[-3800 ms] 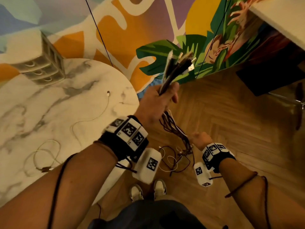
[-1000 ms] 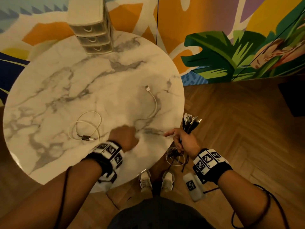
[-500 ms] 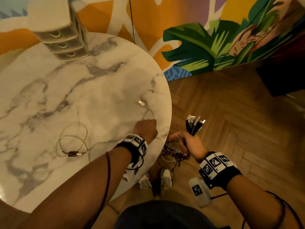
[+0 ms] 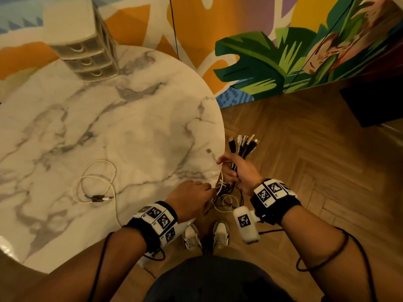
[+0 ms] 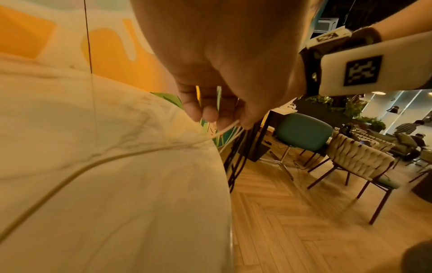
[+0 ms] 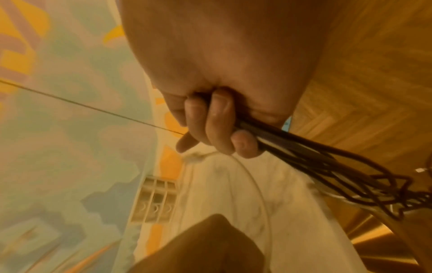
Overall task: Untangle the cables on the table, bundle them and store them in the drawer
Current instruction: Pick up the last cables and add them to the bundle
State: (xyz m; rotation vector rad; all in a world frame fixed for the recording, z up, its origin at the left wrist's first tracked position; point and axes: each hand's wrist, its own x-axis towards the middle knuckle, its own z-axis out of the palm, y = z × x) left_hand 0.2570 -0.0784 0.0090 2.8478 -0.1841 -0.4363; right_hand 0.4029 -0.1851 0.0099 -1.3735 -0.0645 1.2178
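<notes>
My right hand (image 4: 231,168) is just off the right edge of the marble table (image 4: 109,127). It grips a bundle of dark cables (image 6: 304,147) with the plugs (image 4: 244,144) sticking up; the tangled rest (image 4: 226,192) hangs below. My left hand (image 4: 207,188) is beside it at the table edge and pinches a thin white cable (image 5: 93,162) that trails back over the tabletop. The white cable's plug end (image 6: 194,155) lies by my right index fingertip. A loose white coil (image 4: 96,184) lies on the table. The small drawer unit (image 4: 80,51) stands at the far edge, all drawers closed.
A painted mural wall (image 4: 261,62) runs behind the table, and a thin dark cord (image 4: 174,29) hangs in front of it. A dark box (image 4: 370,105) sits on the wooden floor at right. My shoes (image 4: 205,236) are below the table edge. Chairs (image 5: 304,133) stand further off.
My left hand has dragged the white cable from the tabletop to the table's right edge, next to my right hand. The right hand has stayed by the edge with the bundle.
</notes>
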